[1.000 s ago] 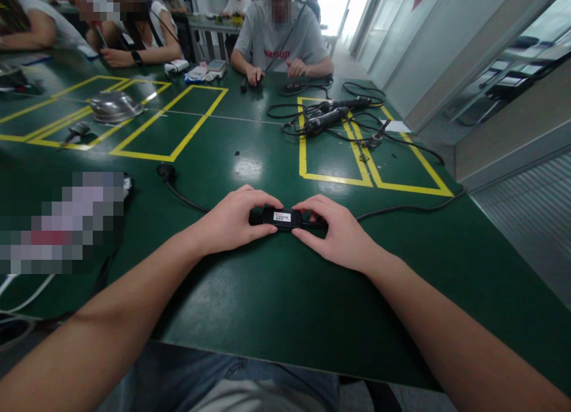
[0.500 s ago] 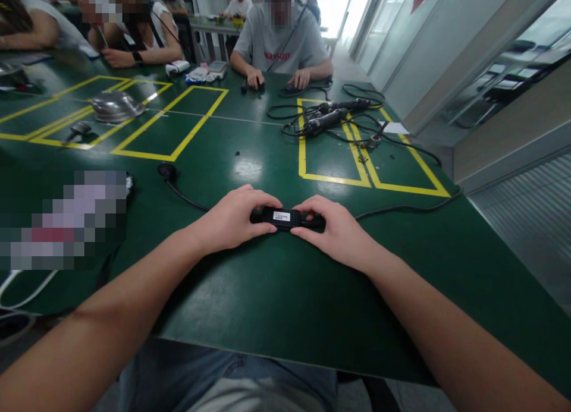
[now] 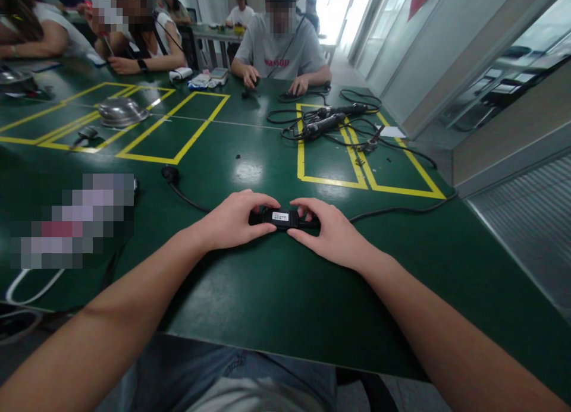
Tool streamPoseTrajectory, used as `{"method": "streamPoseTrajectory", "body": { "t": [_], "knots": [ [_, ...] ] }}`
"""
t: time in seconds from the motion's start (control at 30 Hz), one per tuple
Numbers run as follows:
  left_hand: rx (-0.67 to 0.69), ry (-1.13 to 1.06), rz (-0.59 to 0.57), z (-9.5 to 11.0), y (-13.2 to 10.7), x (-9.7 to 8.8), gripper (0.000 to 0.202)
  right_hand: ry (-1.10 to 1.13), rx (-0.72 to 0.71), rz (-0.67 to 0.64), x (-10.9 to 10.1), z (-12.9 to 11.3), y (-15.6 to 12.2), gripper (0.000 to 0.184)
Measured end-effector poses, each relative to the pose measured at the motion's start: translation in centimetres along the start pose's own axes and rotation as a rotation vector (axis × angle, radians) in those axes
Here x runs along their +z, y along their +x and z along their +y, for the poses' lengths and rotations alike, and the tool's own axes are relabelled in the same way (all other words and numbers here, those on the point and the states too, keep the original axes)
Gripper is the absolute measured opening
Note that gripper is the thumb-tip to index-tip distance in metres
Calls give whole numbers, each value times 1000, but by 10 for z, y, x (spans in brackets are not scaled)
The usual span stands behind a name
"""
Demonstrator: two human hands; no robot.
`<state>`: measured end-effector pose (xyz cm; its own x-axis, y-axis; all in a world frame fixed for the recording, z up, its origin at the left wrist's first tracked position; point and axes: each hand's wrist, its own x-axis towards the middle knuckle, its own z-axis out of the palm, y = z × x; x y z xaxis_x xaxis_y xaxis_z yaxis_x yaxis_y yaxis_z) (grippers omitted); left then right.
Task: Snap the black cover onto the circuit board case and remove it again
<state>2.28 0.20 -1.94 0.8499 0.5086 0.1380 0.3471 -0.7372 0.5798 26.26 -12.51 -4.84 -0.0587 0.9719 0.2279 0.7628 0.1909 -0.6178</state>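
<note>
Between my hands lies a small black inline box (image 3: 280, 217) with a white label, set in a black cable on the green table. My left hand (image 3: 234, 220) pinches the box's left end, thumb at the near side and fingers at the far side. My right hand (image 3: 332, 230) is curled around the right end in the same way, its fingertips close against the box. From my left hand the cable runs to a round black plug (image 3: 170, 174). Past my right hand the cable (image 3: 397, 211) goes on to the table's right edge.
Yellow tape rectangles (image 3: 332, 181) mark the table (image 3: 232, 299). Black corded tools (image 3: 323, 125) lie tangled at the far right. A metal bowl (image 3: 121, 112) stands at the far left, near another plug (image 3: 87, 134). Across the table sits a person (image 3: 281, 49) handling a black object.
My hands stay at the box, with the right thumb and fingers shifted slightly. The person across has lifted one hand with a small black object. My view has turned a little.
</note>
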Motion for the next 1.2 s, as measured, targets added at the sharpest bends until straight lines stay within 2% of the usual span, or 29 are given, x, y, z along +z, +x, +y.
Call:
{"method": "streamPoseTrajectory", "body": {
  "t": [0.1, 0.17, 0.27, 0.33, 0.43, 0.53, 0.6, 0.67, 0.73, 0.8, 0.97, 1.2],
  "knots": [
    [-15, -83, 40, -3, 0, 0, 39, 35, 24, 28, 1, 0, -2, 48],
    [-61, -89, 104, -6, 0, -1, 36, 50, 19, 35, 0, 0, -2, 40],
    [-189, 14, 222, -12, 3, 0, 29, 36, -7, 13, -2, 0, -1, 21],
    [-257, 106, 243, -16, 4, 2, 27, 14, -16, -10, -4, -1, 0, 11],
    [-257, 193, 202, -21, 6, 3, 21, 0, -21, -19, -5, 0, 1, 5],
    [-116, 246, 208, -19, 3, 0, 11, 5, -36, -9, -4, 1, 1, 4],
    [-10, 271, 198, -15, 0, -4, 15, 1, -47, -2, -4, 1, 1, 5],
    [40, 247, 101, -9, -3, -6, 16, -9, -47, 5, -3, 2, 1, 6],
    [42, 213, -1, -4, -6, -6, 14, -11, -41, 6, -4, 1, 1, 5],
    [27, 195, -42, -2, -7, -5, 13, -6, -37, 3, -5, 1, 1, 3],
    [25, 138, -32, -3, -6, -2, 12, 5, -48, 5, -5, -1, 1, 3],
    [-12, -33, -12, -6, -6, -9, 17, 81, -61, 46, -6, 0, 0, 2]
  ]
}}
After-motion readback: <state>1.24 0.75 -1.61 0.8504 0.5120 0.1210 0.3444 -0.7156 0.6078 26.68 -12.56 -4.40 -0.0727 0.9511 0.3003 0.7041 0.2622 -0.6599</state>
